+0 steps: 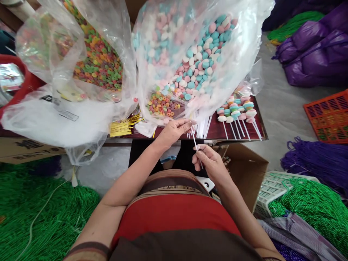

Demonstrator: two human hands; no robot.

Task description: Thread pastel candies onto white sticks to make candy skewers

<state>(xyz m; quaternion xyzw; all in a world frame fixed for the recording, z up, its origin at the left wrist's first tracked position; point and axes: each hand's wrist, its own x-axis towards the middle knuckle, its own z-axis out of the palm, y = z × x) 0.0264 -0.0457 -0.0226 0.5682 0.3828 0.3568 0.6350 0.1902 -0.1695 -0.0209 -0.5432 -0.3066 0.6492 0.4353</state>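
Observation:
A thin white stick (194, 139) slants between my two hands at the table's front edge. My right hand (208, 159) pinches its lower part. My left hand (178, 129) is closed at the stick's upper end; whether a candy sits under those fingers is hard to make out. Just behind is an open clear bag of pink, white and blue candies (199, 65), with small colourful rings (163, 105) at its near side. Loose white sticks (202, 127) lie beside my left hand. Finished-looking candy skewers (236, 108) rest in a group to the right.
A bag of coloured rings (100, 61) stands at the back left, near a red basin (29, 83). Yellow ties (121, 128) lie on the dark red table (259, 123). An open cardboard box (244, 166) is below right, by a white basket (268, 186) with green cord.

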